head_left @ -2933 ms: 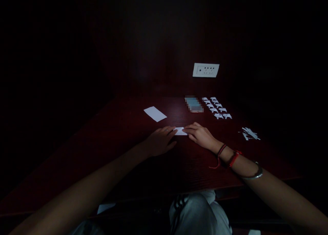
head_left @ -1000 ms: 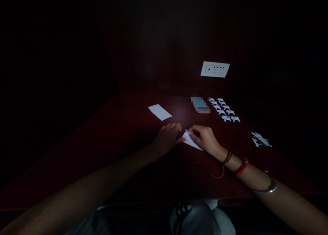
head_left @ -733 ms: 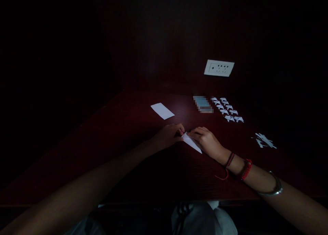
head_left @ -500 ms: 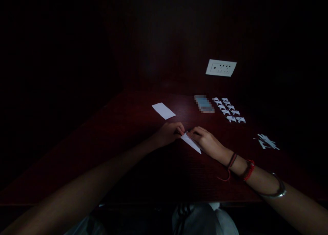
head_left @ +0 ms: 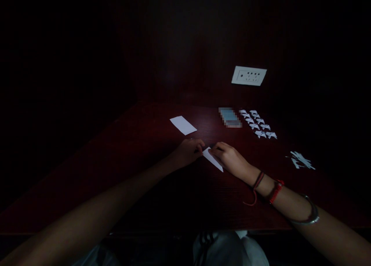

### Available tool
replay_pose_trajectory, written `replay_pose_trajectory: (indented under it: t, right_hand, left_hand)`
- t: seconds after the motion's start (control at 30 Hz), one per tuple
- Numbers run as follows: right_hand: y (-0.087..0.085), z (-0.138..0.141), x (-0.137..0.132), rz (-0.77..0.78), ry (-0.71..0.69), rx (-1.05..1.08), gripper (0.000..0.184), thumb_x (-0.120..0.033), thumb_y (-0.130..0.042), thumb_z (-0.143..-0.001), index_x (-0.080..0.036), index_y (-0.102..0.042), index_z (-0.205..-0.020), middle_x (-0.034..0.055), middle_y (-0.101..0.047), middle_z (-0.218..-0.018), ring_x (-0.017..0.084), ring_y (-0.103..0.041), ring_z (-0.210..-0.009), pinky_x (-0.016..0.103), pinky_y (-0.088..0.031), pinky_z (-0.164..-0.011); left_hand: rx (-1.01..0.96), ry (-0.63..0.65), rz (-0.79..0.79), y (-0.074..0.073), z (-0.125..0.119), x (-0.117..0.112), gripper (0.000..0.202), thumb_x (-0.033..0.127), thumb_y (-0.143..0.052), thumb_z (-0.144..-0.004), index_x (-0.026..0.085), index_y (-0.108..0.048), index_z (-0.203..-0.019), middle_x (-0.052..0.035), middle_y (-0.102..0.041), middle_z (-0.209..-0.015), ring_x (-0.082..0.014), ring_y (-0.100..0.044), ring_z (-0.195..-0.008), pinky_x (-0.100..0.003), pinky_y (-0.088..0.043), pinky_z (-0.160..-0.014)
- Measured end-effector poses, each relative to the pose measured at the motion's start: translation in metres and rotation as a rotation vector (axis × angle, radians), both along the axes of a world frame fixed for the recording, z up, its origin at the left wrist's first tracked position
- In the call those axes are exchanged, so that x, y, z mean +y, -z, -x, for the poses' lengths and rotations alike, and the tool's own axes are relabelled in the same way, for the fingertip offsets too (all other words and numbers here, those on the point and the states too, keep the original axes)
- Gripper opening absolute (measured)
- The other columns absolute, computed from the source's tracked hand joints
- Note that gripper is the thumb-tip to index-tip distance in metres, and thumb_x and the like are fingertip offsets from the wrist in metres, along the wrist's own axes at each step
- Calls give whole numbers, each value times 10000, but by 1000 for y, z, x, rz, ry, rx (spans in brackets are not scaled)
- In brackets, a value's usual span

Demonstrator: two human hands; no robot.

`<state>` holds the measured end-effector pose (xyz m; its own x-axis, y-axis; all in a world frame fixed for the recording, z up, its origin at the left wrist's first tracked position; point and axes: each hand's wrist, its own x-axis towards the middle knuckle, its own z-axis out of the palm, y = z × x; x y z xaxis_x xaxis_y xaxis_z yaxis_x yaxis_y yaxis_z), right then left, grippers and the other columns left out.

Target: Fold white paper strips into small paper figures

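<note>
A small folded piece of white paper (head_left: 213, 161) lies slanted on the dark red table between my hands. My left hand (head_left: 188, 150) has its fingers curled in, and their tips meet the paper's upper left corner. From the other side, my right hand (head_left: 230, 158) grips the paper's top edge, with thumb and fingertips pressed on it. The right fingers cover part of the paper's right side, so its folds there are hidden. A red cord and a silver bangle circle the right wrist and forearm.
Beyond my left hand lies a stack or sheet of white paper (head_left: 183, 125). A blurred phone-like object (head_left: 230, 117) rests farther back, beside rows of several small folded paper pieces (head_left: 260, 121). Thin paper strips (head_left: 302, 161) lie at right. A socket plate (head_left: 249, 76) is on the wall.
Both hands and the folded paper have shifted slightly left. The right fingers have slid a little along the paper, and the left fingertips now sit at its corner.
</note>
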<state>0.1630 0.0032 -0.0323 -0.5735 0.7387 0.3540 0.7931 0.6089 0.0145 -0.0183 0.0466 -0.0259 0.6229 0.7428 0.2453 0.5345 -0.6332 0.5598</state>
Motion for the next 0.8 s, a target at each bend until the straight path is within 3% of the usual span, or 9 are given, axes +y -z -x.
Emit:
replay_pose_trajectory:
  t: [0.17,0.37,0.47,0.57,0.8]
  right_hand:
    - [1,1,0,49,-7,54,240,-189,-364,-838,-155,-585,-924,74,-547,-837,146,-498,-758,253,-402,-681]
    - [2,0,3,152,-63,317,222,-217,-425,-812,-168,-582,-962,60,-565,-877,136,-516,-798,243,-405,-718]
    - [0,-1,6,204,32,452,256,-252,-517,-755,-155,-575,-986,58,-569,-841,136,-519,-750,250,-411,-679]
    - [-2,-1,7,271,126,494,191,-254,-554,-717,-156,-610,-872,47,-558,-777,128,-506,-683,252,-403,-628]
    - [-1,-2,10,430,153,620,101,-168,-557,-676,-150,-576,-774,15,-571,-739,94,-500,-641,214,-388,-583]
  left_hand:
    - [8,-19,45,-3,-1,-2,148,209,-528,-696,162,-559,-832,16,-599,-701,-105,-527,-634,-226,-368,-599]
    - [61,-112,-112,5,-3,1,99,254,-553,-689,164,-554,-646,-7,-527,-685,-147,-484,-726,-279,-367,-691]
    - [59,-167,-115,9,-4,1,98,250,-559,-685,157,-562,-655,-32,-513,-761,-170,-468,-806,-298,-370,-735]
    - [59,-177,-138,10,-8,-3,87,214,-539,-700,143,-561,-655,-42,-515,-782,-174,-459,-833,-312,-361,-768]
    - [43,-103,-197,12,-13,-7,133,184,-425,-784,147,-527,-707,-31,-515,-791,-158,-447,-814,-306,-351,-778]
